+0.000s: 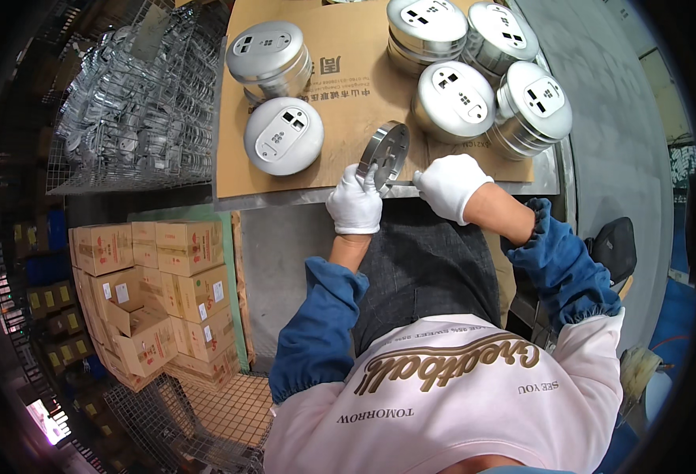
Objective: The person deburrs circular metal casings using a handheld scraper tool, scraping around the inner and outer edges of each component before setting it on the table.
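Note:
My left hand (354,204), in a white glove, grips the lower left edge of a round metal casting (381,150). The casting stands tilted on its rim, showing a shiny edge and a recessed inner face. My right hand (452,188), also gloved, is closed around a thin rod-like tool (401,183). The tool's tip reaches the casting's lower part; its handle is hidden in the fist. Both hands are at the near edge of a cardboard sheet (356,103). Nearest my right hand stands a stack of round silver castings (452,103); left of the casting lies another silver one (283,136).
More stacked silver castings stand at the back left (267,51) and right (533,103). A wire cage (138,118) full of metal parts borders the table's left side. Cardboard boxes (198,288) are piled on the lower left. A black bag-like object (615,251) sits at the right.

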`<state>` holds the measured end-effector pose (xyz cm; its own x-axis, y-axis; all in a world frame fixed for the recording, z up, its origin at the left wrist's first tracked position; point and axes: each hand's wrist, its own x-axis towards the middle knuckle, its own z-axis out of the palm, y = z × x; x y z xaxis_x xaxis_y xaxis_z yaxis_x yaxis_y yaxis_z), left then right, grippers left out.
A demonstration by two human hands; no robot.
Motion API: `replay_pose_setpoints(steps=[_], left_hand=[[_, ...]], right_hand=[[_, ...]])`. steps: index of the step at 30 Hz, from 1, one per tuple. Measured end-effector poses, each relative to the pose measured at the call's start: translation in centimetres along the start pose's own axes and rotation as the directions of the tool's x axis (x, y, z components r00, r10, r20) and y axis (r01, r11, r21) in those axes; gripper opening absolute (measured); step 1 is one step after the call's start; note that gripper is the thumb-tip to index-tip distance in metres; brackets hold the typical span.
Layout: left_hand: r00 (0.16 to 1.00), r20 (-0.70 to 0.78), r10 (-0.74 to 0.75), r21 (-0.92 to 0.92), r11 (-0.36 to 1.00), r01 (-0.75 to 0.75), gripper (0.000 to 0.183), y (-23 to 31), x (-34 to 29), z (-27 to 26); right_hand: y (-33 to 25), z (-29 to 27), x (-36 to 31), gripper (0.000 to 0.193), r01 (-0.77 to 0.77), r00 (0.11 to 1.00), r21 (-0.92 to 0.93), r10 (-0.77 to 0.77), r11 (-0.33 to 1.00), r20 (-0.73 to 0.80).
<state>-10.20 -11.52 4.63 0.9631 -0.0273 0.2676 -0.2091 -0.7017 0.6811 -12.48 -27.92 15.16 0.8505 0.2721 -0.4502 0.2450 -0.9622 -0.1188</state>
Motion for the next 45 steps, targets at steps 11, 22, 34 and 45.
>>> replay_pose_setpoints(steps=[11, 22, 34, 45], left_hand=[[0.988, -0.023, -0.151, -0.212, 0.967, 0.143, 0.022, 0.0, 0.0, 0.1], [0.946, -0.086, -0.313, -0.387, 0.885, 0.258, 0.028, -2.5, 0.0, 1.5], [0.974, 0.058, -0.219, -0.716, 0.671, 0.194, 0.042, -1.9, -0.4, -0.8], [0.494, 0.746, -0.447, -0.422, 0.256, 0.870, 0.033, -4.4, 1.2, -2.9]], right_hand=[[-1.1, -3.2, 1.1, 0.014, 0.033, 0.996, 0.008, -0.034, 0.999, 0.084], [-2.0, 7.8, -2.2, 0.030, -0.045, 0.915, 0.092, 0.078, 0.995, -0.396], [0.1, 12.2, -2.8, 0.038, -0.015, 0.787, 0.547, 0.347, 0.837, -0.509], [0.1, 14.1, -5.2, 0.041, -0.030, 0.803, 0.722, 0.447, 0.691, -0.394]])
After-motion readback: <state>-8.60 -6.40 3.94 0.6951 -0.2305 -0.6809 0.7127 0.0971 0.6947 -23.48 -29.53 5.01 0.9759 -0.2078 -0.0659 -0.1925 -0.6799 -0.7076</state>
